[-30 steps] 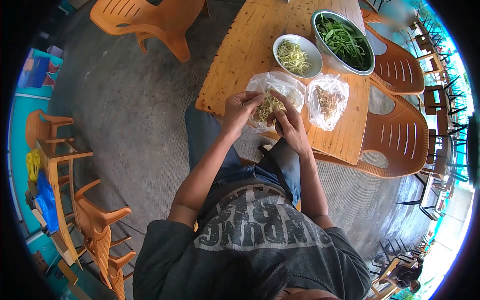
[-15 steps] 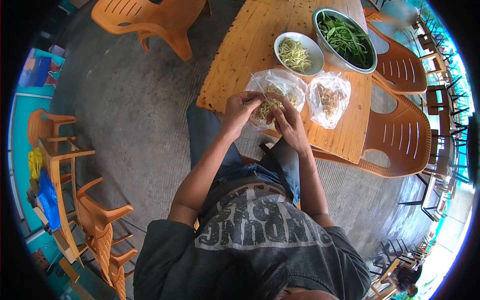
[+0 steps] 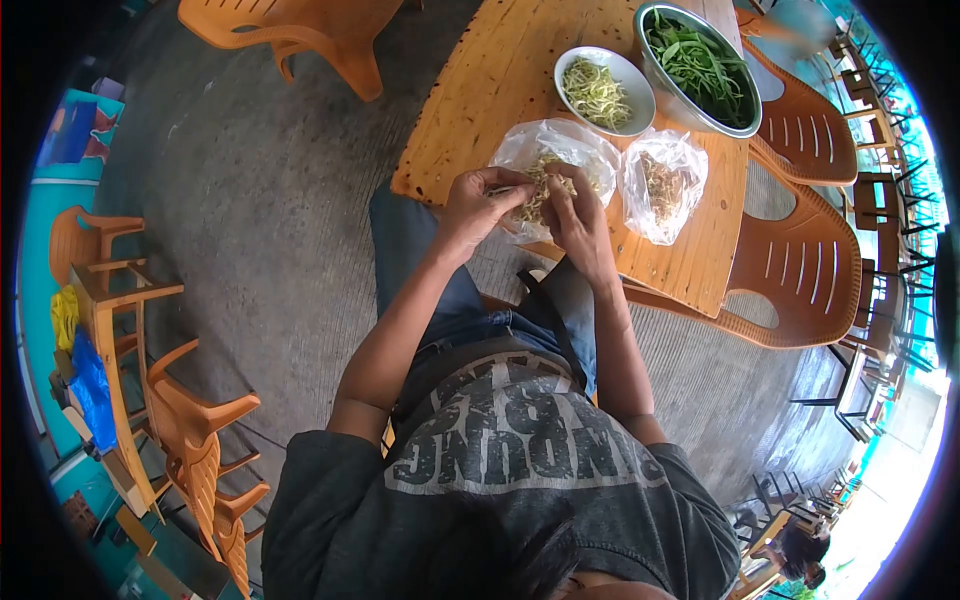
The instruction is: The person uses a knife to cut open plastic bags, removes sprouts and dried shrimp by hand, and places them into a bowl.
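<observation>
Both hands are raised over the near edge of the wooden table, in front of an open plastic bag of bean sprouts (image 3: 522, 214). My left hand (image 3: 484, 205) is closed in a pinch at the bag's left side; what it pinches is too small to make out. Just to its right, my right hand (image 3: 578, 222) has its fingers bent together over the sprouts, and their tips are partly hidden. A second plastic bag (image 3: 665, 187) with brownish scraps lies to the right. Behind the bags stands a white bowl of sprouts (image 3: 597, 92).
A metal bowl of green leaves (image 3: 700, 75) stands at the table's back right. Orange chairs (image 3: 800, 262) line the table's right side, and another chair (image 3: 310, 30) is at the upper left. A person (image 3: 800, 550) is far off at the lower right.
The long thin piece seen between my hands before no longer shows. My left hand has shifted slightly left, and the whole view has moved a little.
</observation>
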Available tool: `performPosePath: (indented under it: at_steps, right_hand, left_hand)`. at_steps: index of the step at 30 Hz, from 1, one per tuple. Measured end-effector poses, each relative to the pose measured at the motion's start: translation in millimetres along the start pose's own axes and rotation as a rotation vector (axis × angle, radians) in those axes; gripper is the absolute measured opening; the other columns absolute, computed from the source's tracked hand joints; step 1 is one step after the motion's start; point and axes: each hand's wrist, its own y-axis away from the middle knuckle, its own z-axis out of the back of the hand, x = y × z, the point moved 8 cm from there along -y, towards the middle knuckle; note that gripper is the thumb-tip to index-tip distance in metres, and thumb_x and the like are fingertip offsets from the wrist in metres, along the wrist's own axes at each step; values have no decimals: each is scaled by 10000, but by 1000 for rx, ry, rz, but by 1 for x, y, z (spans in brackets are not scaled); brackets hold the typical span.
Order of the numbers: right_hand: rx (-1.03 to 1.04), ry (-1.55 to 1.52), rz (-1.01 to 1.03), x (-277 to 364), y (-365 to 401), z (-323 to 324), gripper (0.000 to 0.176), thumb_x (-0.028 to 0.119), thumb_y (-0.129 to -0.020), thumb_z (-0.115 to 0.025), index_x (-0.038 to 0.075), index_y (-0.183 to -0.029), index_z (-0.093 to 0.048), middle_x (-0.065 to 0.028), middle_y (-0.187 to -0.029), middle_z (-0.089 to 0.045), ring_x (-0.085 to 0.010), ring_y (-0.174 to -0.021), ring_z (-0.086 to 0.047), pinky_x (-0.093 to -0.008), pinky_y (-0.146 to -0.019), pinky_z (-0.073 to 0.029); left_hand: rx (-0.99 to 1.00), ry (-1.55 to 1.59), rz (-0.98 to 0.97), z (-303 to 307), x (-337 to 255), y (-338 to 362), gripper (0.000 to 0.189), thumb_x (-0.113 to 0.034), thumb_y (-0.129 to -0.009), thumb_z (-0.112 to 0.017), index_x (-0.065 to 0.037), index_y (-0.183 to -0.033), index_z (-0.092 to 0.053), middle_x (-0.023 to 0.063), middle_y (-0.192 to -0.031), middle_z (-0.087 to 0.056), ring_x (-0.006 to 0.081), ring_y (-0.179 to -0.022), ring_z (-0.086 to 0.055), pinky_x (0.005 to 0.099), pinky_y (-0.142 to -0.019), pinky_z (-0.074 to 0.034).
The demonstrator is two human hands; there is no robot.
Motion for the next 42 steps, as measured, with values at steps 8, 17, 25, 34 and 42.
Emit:
performPosePath:
  at_steps: [8, 17, 25, 34, 42]
  right_hand:
    - [-284, 806, 225, 28, -3, 33, 192, 211, -811, -667, 22, -845, -666, -84, -511, -506, -133, -437, -442, -297, -462, -381]
    - [-195, 851, 207, 21, -3, 7, 220, 231, -753, -672, 21, -811, -644, -155, -646, -621, -323, -602, -627, -384, -573, -485]
    - [-180, 887, 237, 11, -10, 1, 213, 241, -765, -677, 53, -864, -669, -156, -644, -623, -309, -580, -621, -375, -549, -482]
    - [-119, 945, 247, 5, -11, -1, 249, 260, -756, -687, 39, -868, -664, -159, -631, -607, -327, -588, -609, -384, -560, -480]
    - [-257, 404, 222, 12, -12, 18, 200, 177, -787, -704, -12, -845, -674, -42, -593, -599, -106, -502, -497, -262, -496, -412]
  left_hand:
    - [8, 324, 81, 48, 13, 9, 167, -175, -886, -515, -26, -906, -589, 34, -819, -577, 70, -662, -466, 208, -611, -393]
    - [-161, -267, 77, 48, 33, 30, 269, -292, -849, -642, -38, -760, -630, 14, -690, -603, 46, -605, -506, 207, -541, -382]
    - [-101, 135, 120, 38, 33, 29, 192, -259, -862, -632, -99, -769, -581, -43, -632, -520, 29, -523, -420, 188, -473, -314]
    - [132, 471, 36, 23, 15, 14, 140, -176, -880, -559, -134, -754, -512, -39, -658, -497, 20, -520, -395, 184, -472, -307]
    - [-17, 239, 93, 20, 14, 11, 211, -251, -895, -602, -58, -965, -649, -40, -732, -551, 17, -588, -434, 169, -539, -349]
